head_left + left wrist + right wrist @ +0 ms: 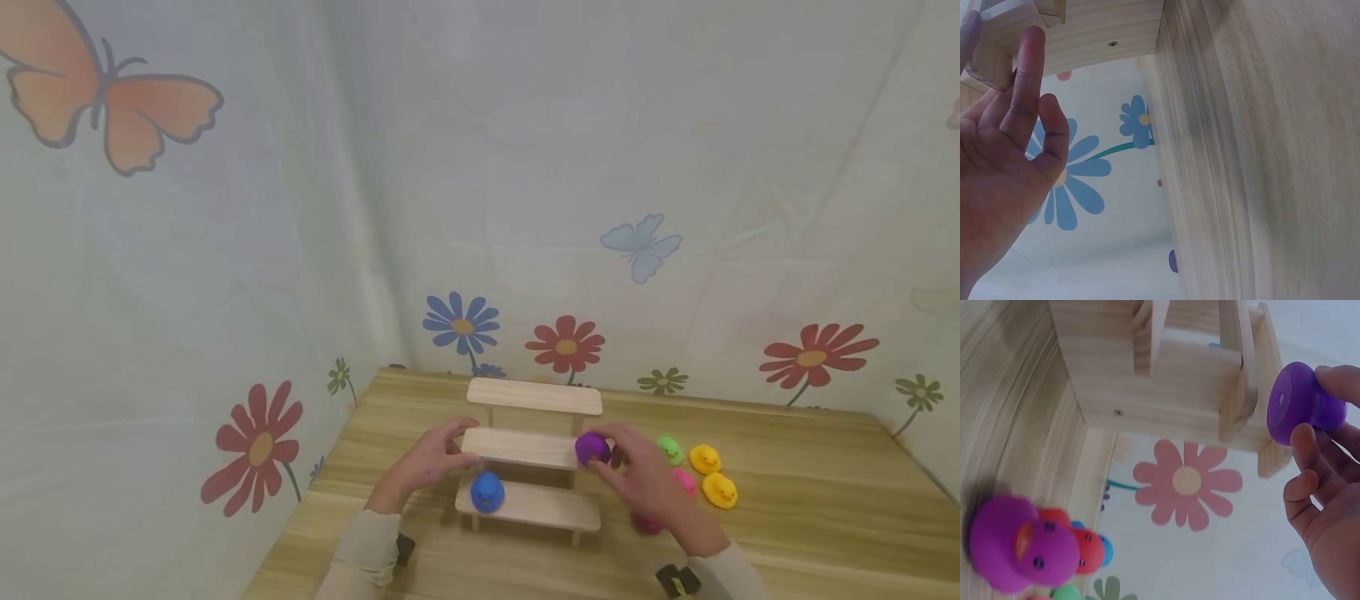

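My right hand (647, 475) pinches a purple rubber duck (593, 449) between thumb and fingers at the right end of the wooden stand's middle step (517, 447). The right wrist view shows the duck's flat underside, with the duck (1297, 403) tilted beside the steps. Whether it touches the step, I cannot tell. My left hand (429, 457) is at the left end of that same step, fingers fairly straight. In the left wrist view, the fingertips of the left hand (1016, 137) lie against the wood. A blue rubber duck (487, 492) sits on the lowest step (543, 506), toward its left end.
Right of the stand, on the wooden table (810, 467), are a green duck (670, 451), two yellow ducks (720, 491) and a partly hidden pink duck (684, 481). A magenta duck (1022, 544) stands closer to the stand. Behind rises a flower-printed curtain (525, 208).
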A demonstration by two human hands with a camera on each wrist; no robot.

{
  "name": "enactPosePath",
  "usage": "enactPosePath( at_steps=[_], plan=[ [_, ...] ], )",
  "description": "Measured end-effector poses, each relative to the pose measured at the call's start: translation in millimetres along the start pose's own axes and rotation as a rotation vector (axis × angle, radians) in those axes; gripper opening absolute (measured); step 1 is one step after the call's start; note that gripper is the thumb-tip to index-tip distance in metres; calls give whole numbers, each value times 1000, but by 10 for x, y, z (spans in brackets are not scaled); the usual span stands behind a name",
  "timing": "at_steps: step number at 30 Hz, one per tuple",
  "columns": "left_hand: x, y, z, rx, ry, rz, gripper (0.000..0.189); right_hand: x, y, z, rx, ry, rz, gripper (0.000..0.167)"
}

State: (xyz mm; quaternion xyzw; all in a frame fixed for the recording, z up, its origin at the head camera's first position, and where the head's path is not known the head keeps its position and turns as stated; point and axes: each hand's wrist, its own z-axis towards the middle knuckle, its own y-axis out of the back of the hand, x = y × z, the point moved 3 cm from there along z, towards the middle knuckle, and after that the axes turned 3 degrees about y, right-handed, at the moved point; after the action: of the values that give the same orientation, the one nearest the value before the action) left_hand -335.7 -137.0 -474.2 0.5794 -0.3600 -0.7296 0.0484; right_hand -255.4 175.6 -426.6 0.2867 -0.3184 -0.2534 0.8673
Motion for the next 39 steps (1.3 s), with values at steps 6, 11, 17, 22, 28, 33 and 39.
enactPosePath(
  at_steps=[6,11,17,22,28,33,39],
  plan=[
    [-19,2,-7,5,12,-4,57,-96,147,-96,-1,-39,-100,41],
    [-5,0,-1,6,4,-9,58,-177,251,-164,15,-97,-131,40],
    [-4,2,-5,4,2,-13,56,-312,321,-287,-14,-78,-114,42],
    [-1,4,1,1,0,-11,56,-417,368,-397,-42,-46,-139,41],
    [-17,2,-2,1,-11,-21,56,-478,425,-511,-49,-35,-154,42],
    [-17,6,-9,-1,7,-16,57,-545,474,-595,-44,-38,-177,45],
    [-11,9,-9,3,17,-16,58,-613,524,-694,-58,-22,-187,44]
  ],
)
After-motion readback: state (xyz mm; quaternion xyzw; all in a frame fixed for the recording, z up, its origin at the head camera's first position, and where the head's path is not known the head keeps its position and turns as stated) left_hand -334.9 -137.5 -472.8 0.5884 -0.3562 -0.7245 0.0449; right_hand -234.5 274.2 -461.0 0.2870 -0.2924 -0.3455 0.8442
